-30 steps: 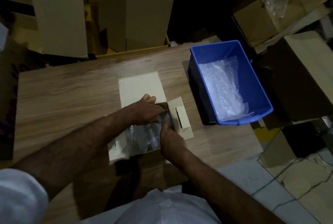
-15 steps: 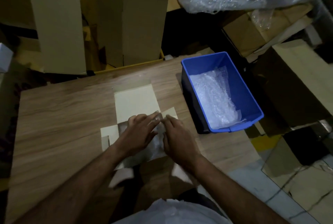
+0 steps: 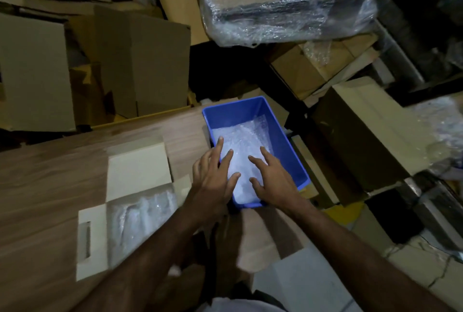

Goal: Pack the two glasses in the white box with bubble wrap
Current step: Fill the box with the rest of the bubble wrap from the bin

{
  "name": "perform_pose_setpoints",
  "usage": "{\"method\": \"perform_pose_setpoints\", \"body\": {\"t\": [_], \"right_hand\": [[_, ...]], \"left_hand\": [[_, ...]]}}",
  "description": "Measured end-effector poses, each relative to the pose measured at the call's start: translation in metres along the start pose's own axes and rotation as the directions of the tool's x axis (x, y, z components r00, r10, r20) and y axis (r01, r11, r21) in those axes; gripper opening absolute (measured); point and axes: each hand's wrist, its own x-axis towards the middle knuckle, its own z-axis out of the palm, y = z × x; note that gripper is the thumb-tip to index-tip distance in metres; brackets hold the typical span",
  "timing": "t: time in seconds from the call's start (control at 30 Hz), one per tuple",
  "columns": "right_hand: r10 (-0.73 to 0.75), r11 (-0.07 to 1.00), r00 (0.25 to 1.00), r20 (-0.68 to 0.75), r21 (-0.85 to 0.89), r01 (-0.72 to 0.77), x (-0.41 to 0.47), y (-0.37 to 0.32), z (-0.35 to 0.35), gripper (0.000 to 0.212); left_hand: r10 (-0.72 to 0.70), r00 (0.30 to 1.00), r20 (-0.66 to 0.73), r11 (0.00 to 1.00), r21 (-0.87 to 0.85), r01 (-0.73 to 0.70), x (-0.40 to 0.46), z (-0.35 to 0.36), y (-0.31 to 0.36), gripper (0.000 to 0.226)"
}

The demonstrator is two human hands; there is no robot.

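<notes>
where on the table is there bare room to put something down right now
Bare wood lies left of the white box, out to the table's left edge, and in a band behind the box up to the cardboard cartons. It is crowded between box and blue bin, where the left hand and right hand reach over the bubble wrap.

Two bare forearms showing, no sleeves reaching the wrists, left hand (image 3: 213, 176) and right hand (image 3: 271, 181) wearing no gloves, rings or watch, white garment showing at bottom edge
</notes>
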Motion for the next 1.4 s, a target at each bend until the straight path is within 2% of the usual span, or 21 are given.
{"method": "perform_pose_setpoints", "body": {"t": [0.1,0.2,0.27,0.3,0.37,0.43,0.5,0.6,0.8,0.93,1.0,1.17,1.23,1.3,1.37,1.4], "right_hand": [[0.002,0.992,0.971,0.239,-0.125,0.029,0.021,0.029,-0.002,0.082],[-0.053,0.957,0.906,0.419,-0.237,0.165,0.049,0.046,0.01,0.091],[-0.104,0.925,0.875,0.473,-0.278,0.261,0.065,0.048,0.023,0.086],[-0.134,0.913,0.869,0.476,-0.282,0.296,0.071,0.046,0.029,0.077],[-0.196,0.891,0.872,0.448,-0.29,0.349,0.077,0.041,0.038,0.047],[-0.224,0.897,0.896,0.384,-0.278,0.344,0.079,0.04,0.041,0.028],[-0.214,0.932,0.92,0.327,-0.213,0.293,0.08,0.046,0.04,0.024],[-0.21,0.976,0.959,0.191,-0.013,0.217,0.076,0.056,0.03,0.016],[-0.306,0.919,0.946,-0.106,0.227,0.323,0.065,0.07,0.002,0.008],[-0.35,0.878,0.911,-0.219,0.262,0.4,0.059,0.066,-0.013,0.011],[-0.376,0.856,0.892,-0.25,0.274,0.438,0.054,0.061,-0.021,0.011],[-0.352,0.846,0.885,-0.304,0.303,0.44,0.037,0.04,-0.059,0.014],[-0.405,0.811,0.862,-0.304,0.317,0.493,0.029,0.035,-0.076,0.028],[-0.469,0.803,0.848,-0.247,0.281,0.526,0.023,0.032,-0.083,0.064],[-0.498,0.841,0.852,-0.16,0.152,0.519,0.023,0.027,-0.08,0.091],[-0.504,0.854,0.854,-0.128,0.078,0.515,0.026,0.022,-0.077,0.097]], "left_hand": [[-0.047,0.993,0.113,0.998,0.035,0.044,0.018,0.024,0.006,0.06],[-0.188,0.953,0.236,0.981,0.087,0.172,0.027,0.042,0.005,0.064],[-0.233,0.943,0.237,0.972,0.09,0.217,0.027,0.048,0.005,0.064],[-0.237,0.94,0.245,0.971,0.086,0.222,0.026,0.051,0.005,0.064],[-0.236,0.943,0.233,0.972,0.063,0.228,0.025,0.052,0.005,0.065],[-0.235,0.946,0.224,0.972,0.047,0.23,0.025,0.053,0.003,0.065],[-0.241,0.942,0.232,0.97,0.036,0.239,0.025,0.054,0.002,0.064],[-0.254,0.938,0.236,0.967,0.026,0.255,0.027,0.053,0.006,0.066],[-0.261,0.926,0.274,0.962,-0.005,0.273,0.031,0.043,0.01,0.079],[-0.255,0.934,0.249,0.947,-0.129,0.293,0.034,0.03,0.007,0.098],[-0.197,0.961,0.196,0.944,-0.225,0.24,0.042,0.023,0.005,0.089],[-0.115,0.993,0.017,0.897,-0.428,0.111,0.067,-0.012,0.006,0.018],[-0.088,0.995,-0.045,0.884,-0.465,0.057,0.067,-0.037,0.007,0.014],[-0.039,0.996,-0.08,0.885,-0.465,-0.002,0.061,-0.061,0.008,0.034],[-0.033,0.996,-0.078,0.885,-0.466,-0.007,0.052,-0.085,0.01,0.049],[-0.034,0.996,-0.078,0.883,-0.47,-0.007,0.048,-0.094,0.01,0.044]]}}
